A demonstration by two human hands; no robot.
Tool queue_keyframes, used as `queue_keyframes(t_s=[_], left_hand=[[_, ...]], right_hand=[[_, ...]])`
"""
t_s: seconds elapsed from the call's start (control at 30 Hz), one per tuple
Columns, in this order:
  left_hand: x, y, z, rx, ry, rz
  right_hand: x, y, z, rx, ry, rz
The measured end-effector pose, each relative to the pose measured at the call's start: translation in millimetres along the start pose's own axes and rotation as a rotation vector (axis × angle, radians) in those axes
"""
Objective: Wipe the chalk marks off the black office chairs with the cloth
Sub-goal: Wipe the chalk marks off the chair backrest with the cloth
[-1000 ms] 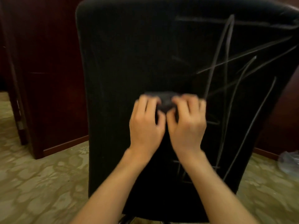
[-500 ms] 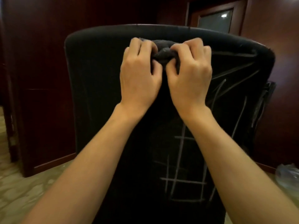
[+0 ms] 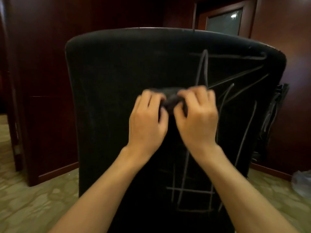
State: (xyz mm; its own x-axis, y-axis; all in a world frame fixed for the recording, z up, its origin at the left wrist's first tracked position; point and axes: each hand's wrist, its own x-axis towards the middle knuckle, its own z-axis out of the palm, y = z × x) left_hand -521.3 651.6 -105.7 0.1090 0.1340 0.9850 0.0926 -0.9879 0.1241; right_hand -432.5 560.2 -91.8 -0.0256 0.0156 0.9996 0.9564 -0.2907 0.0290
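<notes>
Both hands press a bunched dark grey cloth [image 3: 171, 100] against the middle of the tall black fabric office chair back [image 3: 109, 106]. The left hand [image 3: 147, 121] and right hand [image 3: 197, 121] sit side by side, fingers curled over the cloth, which bulges between and above their fingertips. Pale chalk lines [image 3: 235, 81] cross the chair back's right half and lower part.
</notes>
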Motion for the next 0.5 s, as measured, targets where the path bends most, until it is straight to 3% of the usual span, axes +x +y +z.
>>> queue_keyframes(t_s=[0.13, 0.27, 0.4, 0.5], left_hand=[[22, 12, 4, -0.011, 0.061, -0.002], [-70, -7, 28, 0.044, -0.039, 0.04], [-191, -19, 35, 0.093, -0.265, -0.027], [-218, -17, 32, 0.063, -0.392, -0.126]], right_hand=[[15, 5, -2, -0.042, 0.042, 0.036], [-83, 23, 7, 0.02, -0.008, 0.045], [-208, 21, 0, 0.03, -0.234, 0.098], [-234, 19, -10, 0.064, -0.367, 0.11]])
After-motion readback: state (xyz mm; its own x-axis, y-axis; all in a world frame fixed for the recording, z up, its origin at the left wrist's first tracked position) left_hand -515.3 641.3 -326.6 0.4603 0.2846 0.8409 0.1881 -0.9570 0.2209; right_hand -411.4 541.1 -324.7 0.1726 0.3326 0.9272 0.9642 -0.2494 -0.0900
